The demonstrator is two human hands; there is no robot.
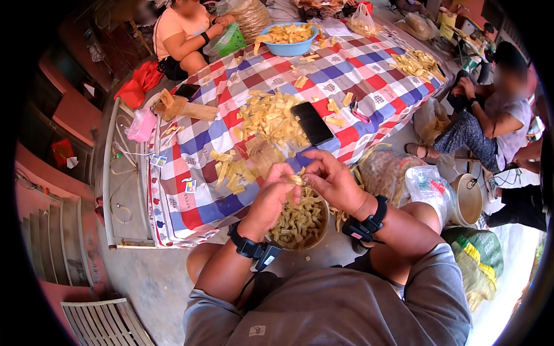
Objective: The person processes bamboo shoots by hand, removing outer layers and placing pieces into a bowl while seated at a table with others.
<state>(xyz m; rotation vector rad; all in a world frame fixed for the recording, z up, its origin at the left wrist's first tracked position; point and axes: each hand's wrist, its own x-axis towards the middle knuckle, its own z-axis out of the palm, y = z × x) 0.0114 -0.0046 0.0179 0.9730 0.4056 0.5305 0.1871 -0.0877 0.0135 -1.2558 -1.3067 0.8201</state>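
Between my two hands is a small yellowish strip (296,179), bent or folded at my fingertips. My left hand (272,194) pinches its left side, and my right hand (335,181) has thumb and finger at its right end. Directly below them, a round bowl (325,222) holds many small knotted yellowish pieces (301,220). Beyond my hands, a heap of short flat cut pieces (272,119) lies on the checked tablecloth (201,149). Longer strips (233,173) lie nearer, left of a wooden board (265,158) partly covered by pieces.
A black phone (312,123) lies beside the heap, with scissors (359,113) farther right. A blue basin (289,48) of strips stands at the back. Two people sit around the table, a person (186,39) at back left and another (497,104) at right. Filled plastic bags (389,175) stand right.
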